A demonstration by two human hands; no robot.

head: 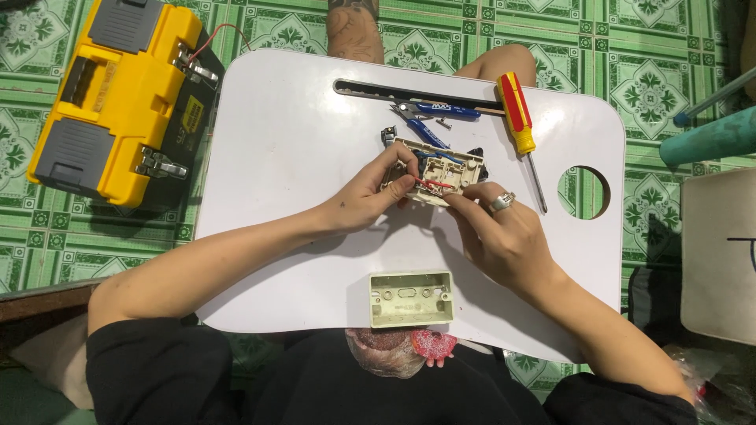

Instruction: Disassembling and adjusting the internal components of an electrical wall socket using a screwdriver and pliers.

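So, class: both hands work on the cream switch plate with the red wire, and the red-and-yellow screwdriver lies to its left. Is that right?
Not quite. The head view shows the red-and-yellow screwdriver lying to the right of the cream switch plate, not its left. Both the left hand and right hand do work on it, at the red wire.

Green patterned floor tiles [654,86]

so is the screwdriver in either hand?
No, the red and yellow screwdriver lies on the white tray, apart from both hands, which hold the switch plate.
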